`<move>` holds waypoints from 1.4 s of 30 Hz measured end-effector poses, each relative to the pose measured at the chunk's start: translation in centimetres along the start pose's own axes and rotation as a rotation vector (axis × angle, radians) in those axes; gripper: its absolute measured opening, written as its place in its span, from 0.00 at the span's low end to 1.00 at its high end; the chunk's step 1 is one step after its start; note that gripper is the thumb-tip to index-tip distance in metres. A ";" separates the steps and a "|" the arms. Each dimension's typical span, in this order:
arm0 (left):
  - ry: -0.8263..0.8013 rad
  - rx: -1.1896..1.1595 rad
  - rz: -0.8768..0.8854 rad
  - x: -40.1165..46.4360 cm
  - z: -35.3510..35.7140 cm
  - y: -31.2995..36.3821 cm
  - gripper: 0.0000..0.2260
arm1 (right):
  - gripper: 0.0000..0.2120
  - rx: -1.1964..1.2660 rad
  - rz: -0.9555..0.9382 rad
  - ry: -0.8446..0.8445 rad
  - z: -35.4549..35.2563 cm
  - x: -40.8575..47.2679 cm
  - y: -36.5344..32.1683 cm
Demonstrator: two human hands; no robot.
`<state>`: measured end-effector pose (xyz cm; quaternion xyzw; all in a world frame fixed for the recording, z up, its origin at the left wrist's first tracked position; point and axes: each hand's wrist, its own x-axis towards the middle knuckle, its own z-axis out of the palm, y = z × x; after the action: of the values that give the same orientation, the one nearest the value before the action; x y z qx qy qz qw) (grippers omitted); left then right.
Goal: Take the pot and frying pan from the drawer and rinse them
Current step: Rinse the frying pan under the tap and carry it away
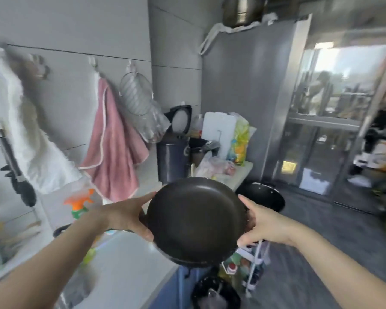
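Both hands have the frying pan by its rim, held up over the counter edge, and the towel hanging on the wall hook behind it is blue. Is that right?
Not quite: the towel on the wall hook is pink, not blue, as the head view shows. The rest holds: the left hand and right hand grip the frying pan by opposite sides of its rim, above the counter edge.

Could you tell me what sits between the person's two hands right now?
In the head view, the dark frying pan fills that stretch: the left hand grips its left rim and the right hand its right rim.
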<state>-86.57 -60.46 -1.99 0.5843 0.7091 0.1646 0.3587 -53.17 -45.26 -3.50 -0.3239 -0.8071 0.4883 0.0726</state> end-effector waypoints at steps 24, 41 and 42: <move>-0.875 0.556 0.835 25.1 44.2 58.6 0.60 | 0.51 0.284 0.704 1.211 -13.6 -53.1 23.1; -1.211 0.600 1.078 20.3 75.8 75.0 0.55 | 0.48 0.537 0.826 1.587 -10.1 -75.4 35.3; -1.195 0.603 1.072 20.2 77.7 75.6 0.55 | 0.48 0.548 0.829 1.581 -10.5 -76.7 36.7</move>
<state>20.41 -35.88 -12.57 0.8997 0.0423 -0.2193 0.3751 27.80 -71.53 -13.51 -0.7959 -0.1998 0.2864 0.4945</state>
